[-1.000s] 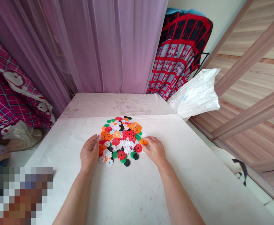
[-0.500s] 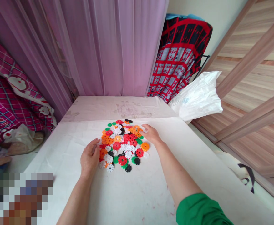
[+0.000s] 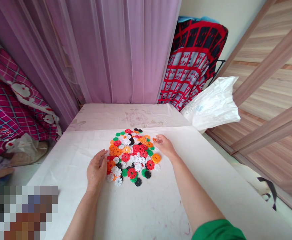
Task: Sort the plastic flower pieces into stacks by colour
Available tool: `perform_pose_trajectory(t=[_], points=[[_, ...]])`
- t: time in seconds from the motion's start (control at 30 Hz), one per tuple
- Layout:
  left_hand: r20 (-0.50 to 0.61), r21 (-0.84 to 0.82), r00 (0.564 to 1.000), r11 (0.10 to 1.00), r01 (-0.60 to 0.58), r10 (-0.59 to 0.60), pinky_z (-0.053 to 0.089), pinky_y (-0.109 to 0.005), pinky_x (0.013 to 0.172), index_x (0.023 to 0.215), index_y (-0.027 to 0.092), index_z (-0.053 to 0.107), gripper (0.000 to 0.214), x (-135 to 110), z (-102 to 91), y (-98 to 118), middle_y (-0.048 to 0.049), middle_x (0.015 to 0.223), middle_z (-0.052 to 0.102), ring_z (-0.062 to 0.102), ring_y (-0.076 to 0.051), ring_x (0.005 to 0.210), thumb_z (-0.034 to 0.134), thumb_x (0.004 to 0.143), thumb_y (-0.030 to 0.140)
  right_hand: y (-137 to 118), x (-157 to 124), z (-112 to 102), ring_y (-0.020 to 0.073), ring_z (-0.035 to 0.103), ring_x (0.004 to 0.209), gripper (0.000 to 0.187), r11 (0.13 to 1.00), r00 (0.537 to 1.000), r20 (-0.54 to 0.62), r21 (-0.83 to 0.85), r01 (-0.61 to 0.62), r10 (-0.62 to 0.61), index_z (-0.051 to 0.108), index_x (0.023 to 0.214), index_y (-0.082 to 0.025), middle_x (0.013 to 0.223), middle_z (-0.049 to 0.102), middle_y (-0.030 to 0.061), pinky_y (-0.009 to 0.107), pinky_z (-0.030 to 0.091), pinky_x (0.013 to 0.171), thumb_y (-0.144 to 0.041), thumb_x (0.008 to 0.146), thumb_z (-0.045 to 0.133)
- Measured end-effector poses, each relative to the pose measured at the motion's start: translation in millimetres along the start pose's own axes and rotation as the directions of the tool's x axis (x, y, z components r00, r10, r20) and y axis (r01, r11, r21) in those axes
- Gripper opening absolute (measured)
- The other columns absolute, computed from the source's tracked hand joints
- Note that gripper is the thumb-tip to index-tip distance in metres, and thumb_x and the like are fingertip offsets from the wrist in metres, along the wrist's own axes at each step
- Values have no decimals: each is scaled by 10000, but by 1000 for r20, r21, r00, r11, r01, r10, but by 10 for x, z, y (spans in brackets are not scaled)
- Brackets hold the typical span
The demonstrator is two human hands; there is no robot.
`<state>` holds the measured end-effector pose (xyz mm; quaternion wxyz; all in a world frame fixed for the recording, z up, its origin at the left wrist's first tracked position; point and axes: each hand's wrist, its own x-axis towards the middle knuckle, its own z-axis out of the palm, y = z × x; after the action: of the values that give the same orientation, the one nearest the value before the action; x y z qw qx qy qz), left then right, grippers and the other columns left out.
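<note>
Between two hands [image 3: 96, 171], one pile of colourful discs [image 3: 136, 149].

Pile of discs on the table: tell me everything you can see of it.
The pile of discs is a loose, roughly round spread of thin, notched-edged discs, plastic by the look, in red, orange, white, green and black. Many overlap, mostly lying flat. It rests on a whitish tabletop, between both hands. The left hand is at its left edge, contact unclear; the right hand is beside its far right, an orange disc at its fingertips.
</note>
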<state>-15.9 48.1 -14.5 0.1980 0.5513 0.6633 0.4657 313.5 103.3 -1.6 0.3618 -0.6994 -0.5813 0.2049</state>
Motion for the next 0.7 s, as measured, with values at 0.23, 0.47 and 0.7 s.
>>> perform_pose_trajectory(t=[0.23,0.47,0.7], points=[[-3,18,1000,1000,-25,25,475,-392,1058,1069,257,701,309,6,12,-22,-39,1252,699,636,-216,1172,493,846,301,81,-749,-168,183,664,885,451,991,988,-92,34,131,-128,607,1170,-235,1077,716,48,338,532,801,-320,727,614],[-2,12,1000,1000,0,0,483,-398,1047,1078,262,698,309,7,5,-3,-38,1259,695,645,-221,1156,495,847,304,-95,-821,-246,235,641,974,513,930,958,-27,-246,272,-287,616,1224,-253,1044,708,52,391,508,912,-249,712,642],[10,1,1000,1000,14,-14,482,-410,1050,1076,257,699,308,10,-1,20,-46,1268,689,647,-229,1152,502,845,308,-129,-829,-263,239,637,991,516,899,957,57,-332,286,-284,615,1239,-255,1055,711,48,387,498,932,-223,725,650]])
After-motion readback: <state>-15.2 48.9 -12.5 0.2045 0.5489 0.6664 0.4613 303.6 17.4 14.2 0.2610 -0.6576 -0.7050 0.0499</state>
